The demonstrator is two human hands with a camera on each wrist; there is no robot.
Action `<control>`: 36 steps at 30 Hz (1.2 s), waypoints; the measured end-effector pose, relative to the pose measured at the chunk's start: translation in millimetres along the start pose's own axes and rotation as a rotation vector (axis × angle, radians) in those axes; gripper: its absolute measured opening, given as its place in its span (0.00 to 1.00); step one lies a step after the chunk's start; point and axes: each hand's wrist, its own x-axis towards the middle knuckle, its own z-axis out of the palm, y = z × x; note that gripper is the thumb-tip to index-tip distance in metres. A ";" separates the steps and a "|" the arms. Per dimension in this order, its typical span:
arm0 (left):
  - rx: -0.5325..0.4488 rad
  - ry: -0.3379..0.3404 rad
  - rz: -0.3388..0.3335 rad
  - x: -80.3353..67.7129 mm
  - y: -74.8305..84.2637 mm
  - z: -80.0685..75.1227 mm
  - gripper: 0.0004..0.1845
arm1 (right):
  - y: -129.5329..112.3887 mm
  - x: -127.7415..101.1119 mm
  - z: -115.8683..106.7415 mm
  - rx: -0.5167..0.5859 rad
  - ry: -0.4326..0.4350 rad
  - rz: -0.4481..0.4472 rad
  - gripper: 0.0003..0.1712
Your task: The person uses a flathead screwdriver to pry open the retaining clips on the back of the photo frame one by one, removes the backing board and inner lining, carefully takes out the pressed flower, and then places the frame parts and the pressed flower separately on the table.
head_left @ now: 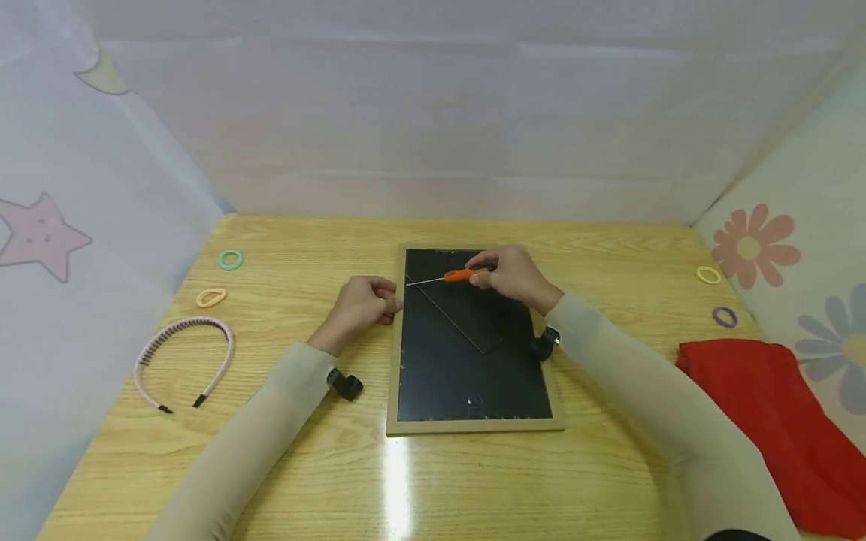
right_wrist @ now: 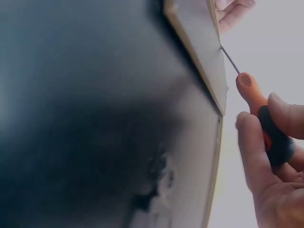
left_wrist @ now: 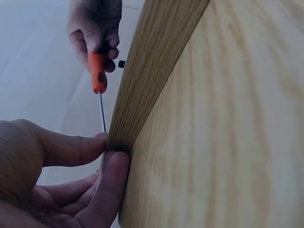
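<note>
A picture frame (head_left: 476, 426) lies back side up on the table, with a pale wooden border and a black backing board (head_left: 446, 376). A black stand leg (head_left: 460, 308) slants across the backing. My left hand (head_left: 365, 304) is at the frame's left side; in the left wrist view its thumb and fingers pinch the wooden border (left_wrist: 147, 71). My right hand (head_left: 514, 276) grips a screwdriver (head_left: 460, 276) by its orange and black handle, above the backing. The screwdriver's thin shaft (right_wrist: 230, 59) points left, its tip at the inner left edge close to my left thumb.
On the left lie a pink headband (head_left: 230, 349), a green hair tie (head_left: 230, 260) and an orange one (head_left: 211, 297). A yellow hair tie (head_left: 708, 275), a purple one (head_left: 725, 316) and a red cloth (head_left: 764, 413) lie on the right. Fabric walls (head_left: 433, 113) enclose the table.
</note>
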 end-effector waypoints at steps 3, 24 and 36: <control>0.007 -0.001 -0.006 0.8 1.4 0.1 0.20 | -6.9 1.7 -1.2 -0.002 0.035 -0.014 0.18; 0.015 0.002 0.016 1.3 -3.6 1.1 0.18 | -111.8 24.9 30.1 -0.160 0.090 -0.457 0.12; 0.070 -0.029 0.026 6.2 2.6 13.4 0.20 | -95.4 24.0 16.5 -0.185 0.127 -0.467 0.11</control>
